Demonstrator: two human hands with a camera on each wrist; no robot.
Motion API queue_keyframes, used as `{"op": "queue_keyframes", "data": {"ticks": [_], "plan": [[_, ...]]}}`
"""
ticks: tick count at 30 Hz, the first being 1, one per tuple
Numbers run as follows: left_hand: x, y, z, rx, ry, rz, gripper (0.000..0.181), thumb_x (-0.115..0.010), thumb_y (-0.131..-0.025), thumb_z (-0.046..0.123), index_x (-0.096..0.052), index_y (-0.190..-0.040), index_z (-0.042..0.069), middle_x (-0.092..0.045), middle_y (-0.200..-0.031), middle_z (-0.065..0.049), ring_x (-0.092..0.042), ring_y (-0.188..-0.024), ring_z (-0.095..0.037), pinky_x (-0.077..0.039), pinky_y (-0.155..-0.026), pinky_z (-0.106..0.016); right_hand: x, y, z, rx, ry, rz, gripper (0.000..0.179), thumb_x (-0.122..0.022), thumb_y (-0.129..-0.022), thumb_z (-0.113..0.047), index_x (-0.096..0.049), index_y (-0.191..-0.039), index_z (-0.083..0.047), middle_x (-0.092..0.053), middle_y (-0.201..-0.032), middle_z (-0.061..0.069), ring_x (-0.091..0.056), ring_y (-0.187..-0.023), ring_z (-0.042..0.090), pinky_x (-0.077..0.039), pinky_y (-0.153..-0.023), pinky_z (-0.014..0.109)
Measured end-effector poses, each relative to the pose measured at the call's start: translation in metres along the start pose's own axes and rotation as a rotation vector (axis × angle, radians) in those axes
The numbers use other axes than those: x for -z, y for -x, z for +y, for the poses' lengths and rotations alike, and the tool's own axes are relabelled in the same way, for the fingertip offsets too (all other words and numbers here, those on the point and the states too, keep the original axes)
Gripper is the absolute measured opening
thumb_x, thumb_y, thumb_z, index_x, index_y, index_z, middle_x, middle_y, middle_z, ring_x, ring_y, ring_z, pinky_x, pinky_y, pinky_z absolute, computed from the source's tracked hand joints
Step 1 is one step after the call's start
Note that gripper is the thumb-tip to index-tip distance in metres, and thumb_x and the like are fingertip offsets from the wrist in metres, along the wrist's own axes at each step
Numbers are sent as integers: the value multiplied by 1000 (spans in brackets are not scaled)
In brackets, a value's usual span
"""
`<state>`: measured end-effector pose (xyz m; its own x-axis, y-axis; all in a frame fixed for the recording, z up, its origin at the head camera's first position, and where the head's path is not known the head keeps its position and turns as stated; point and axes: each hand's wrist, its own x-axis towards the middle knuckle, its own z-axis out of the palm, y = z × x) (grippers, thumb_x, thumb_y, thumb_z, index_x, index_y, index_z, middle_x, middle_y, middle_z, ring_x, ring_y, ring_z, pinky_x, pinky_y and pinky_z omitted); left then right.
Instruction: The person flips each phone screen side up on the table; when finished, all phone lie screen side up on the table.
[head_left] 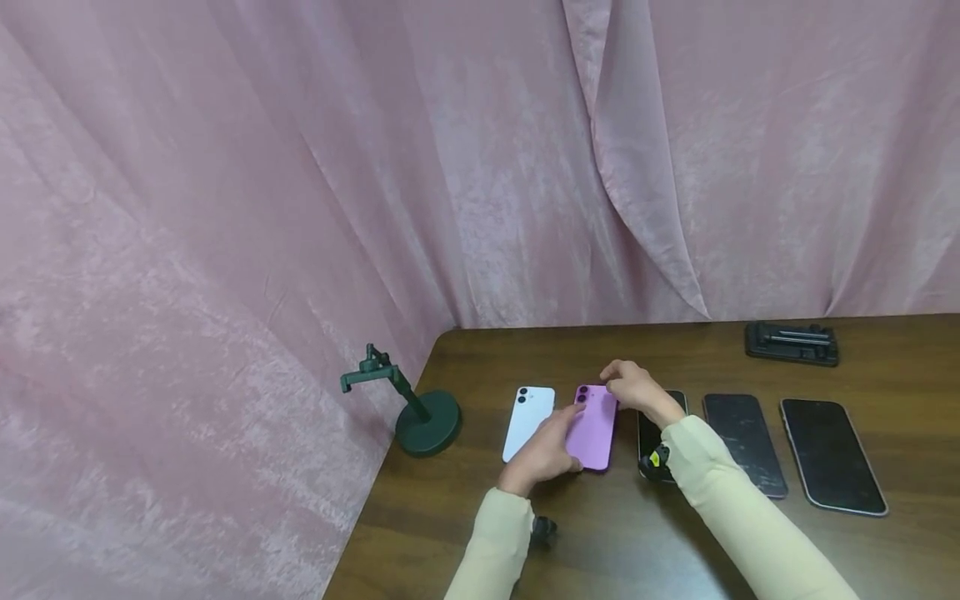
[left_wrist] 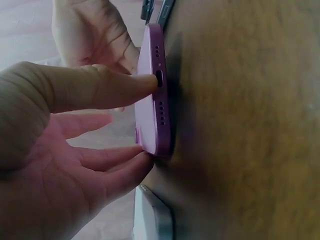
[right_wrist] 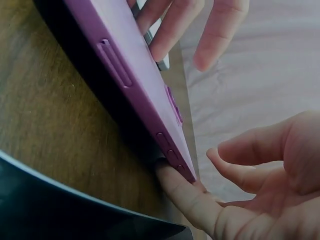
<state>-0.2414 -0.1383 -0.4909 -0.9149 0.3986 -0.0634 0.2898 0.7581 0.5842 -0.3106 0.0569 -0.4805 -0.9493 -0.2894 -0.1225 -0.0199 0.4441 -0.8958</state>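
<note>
Left hand (head_left: 543,456): half-closed, pinching purple phone (head_left: 596,429), lower centre of frame
Right hand (head_left: 637,390): loosely bent, touching phone's upper right

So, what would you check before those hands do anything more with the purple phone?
1. Left hand holding the purple phone: ok, thumb at its bottom edge, fingers at one side.
2. Right hand touching it: ok, near an upper corner.
3. Right hand's grip firm: cannot tell.
4. Purple phone's back facing up: ok, cameras showing.
5. White phone apart from it: ok, a gap shows.
6. Green stand well in from the edge of the table: not ok, its base looks right at that edge.
</note>
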Motion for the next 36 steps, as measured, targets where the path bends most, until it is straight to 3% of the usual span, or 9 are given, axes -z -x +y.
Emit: {"op": "queue_keyframes", "data": {"ticks": [5, 13, 21, 25, 30, 36], "plan": [[2, -2, 3, 24, 27, -24, 93, -89, -71, 6, -43, -152, 8, -56, -140, -14, -57, -111, -21, -49, -91, -32, 3, 5, -4, -11, -55, 7, 35, -45, -92, 4, -50, -123, 18, -53, -119, 35, -58, -96, 36, -58, -80, 45], [3, -2, 10, 87, 71, -42, 101, -93, -72, 27, -38, -154, 5, -56, -132, -14, -57, -106, -19, -51, -92, -36, 6, 7, -14, 14, -32, -5, 34, -47, -96, 1, -50, -126, 16, -55, -121, 34, -61, -97, 35, -57, -82, 46], [-1, -3, 22, 91, 67, -68, 103, -88, -76, 35, -32, -157, 6, -57, -129, -12, -54, -104, -17, -52, -87, -36, 10, 16, -17, 22, -23, 33, 35, -51, -98, -2, -50, -128, 15, -52, -128, 37, -65, -95, 38, -57, -83, 45], [-4, -6, 25, 103, 98, -73, 100, -88, -76, 36, -33, -156, 8, -58, -127, -9, -56, -104, -17, -53, -86, -37, 13, 21, -15, 48, -41, 68, 37, -53, -96, -1, -50, -128, 17, -55, -124, 37, -65, -95, 37, -57, -81, 43], [-3, -8, 22, 89, 234, -83, 95, -87, -77, 31, -36, -154, 8, -59, -130, -8, -59, -106, -18, -54, -87, -35, 13, 25, -14, 109, -116, 70, 36, -49, -96, 5, -46, -129, 19, -54, -124, 40, -62, -102, 41, -57, -82, 46], [3, -9, 19, 95, 477, -130, 78, -80, -84, 17, -39, -150, 7, -59, -134, -8, -60, -117, -19, -52, -96, -36, 12, 26, -15, 170, -190, 22, 40, -46, -95, 11, -41, -133, 19, -46, -131, 43, -58, -109, 47, -55, -88, 51]]}}
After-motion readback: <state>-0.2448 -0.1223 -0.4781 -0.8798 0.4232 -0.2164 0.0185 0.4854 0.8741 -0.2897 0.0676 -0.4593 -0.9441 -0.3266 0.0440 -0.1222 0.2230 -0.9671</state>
